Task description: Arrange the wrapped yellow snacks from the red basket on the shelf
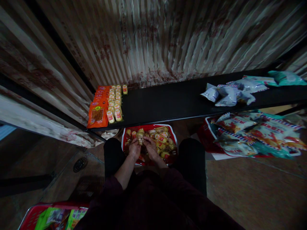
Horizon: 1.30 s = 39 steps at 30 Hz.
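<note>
A red basket with a white rim [176, 135] stands between my knees, filled with small yellow wrapped snacks [161, 138]. Over its near-left part, my left hand [134, 149] and my right hand [150, 148] have their fingers closed around a small wrapped snack [140, 136], one hand on each side. On the left end of the black shelf [158, 102], similar yellow snacks [117, 103] stand in rows beside orange packets [98, 113]. One snack [125, 89] sits apart at the back of these rows.
Silvery bags [227, 95] and green bags [286, 78] lie on the shelf's right part. Below them, a red basket [206, 139] overflows with larger bags [271, 132]. Another red basket [31, 217] with green packets [75, 217] is at the lower left. Pleated sheeting [153, 41] hangs behind.
</note>
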Tool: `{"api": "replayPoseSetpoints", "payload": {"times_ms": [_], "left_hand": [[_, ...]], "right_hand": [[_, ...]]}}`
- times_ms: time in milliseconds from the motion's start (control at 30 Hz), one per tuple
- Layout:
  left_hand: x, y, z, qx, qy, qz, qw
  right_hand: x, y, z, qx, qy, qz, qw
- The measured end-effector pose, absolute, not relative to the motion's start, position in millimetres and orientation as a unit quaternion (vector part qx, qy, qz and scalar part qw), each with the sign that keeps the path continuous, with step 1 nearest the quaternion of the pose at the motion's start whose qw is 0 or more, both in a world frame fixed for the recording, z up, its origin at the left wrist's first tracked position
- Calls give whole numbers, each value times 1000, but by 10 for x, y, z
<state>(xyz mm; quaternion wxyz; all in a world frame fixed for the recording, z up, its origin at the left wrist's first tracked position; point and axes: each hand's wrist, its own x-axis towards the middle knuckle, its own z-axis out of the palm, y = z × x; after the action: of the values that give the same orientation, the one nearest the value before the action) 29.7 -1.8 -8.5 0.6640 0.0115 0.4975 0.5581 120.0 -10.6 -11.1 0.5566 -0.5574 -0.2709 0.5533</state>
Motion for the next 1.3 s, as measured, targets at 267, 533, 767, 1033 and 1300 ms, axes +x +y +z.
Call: {"api": "replayPoseSetpoints", "payload": {"times_ms": [267, 533, 767, 1033, 1300], "left_hand": [[316, 2, -113, -1, 520, 552, 652], [346, -10, -85, 41, 537, 561, 629], [350, 12, -127, 34, 571, 561, 599], [377, 19, -154, 34, 548, 555, 625], [371, 24, -233, 26, 547, 543, 637]], "right_hand": [[1181, -98, -57, -550, -276, 560, 555], [1173, -102, -47, -555, -272, 553, 559], [1188, -118, -120, -566, -296, 533, 555], [1164, -97, -119, -556, -289, 544, 558], [1181, -90, -102, -565, -304, 532, 553]]}}
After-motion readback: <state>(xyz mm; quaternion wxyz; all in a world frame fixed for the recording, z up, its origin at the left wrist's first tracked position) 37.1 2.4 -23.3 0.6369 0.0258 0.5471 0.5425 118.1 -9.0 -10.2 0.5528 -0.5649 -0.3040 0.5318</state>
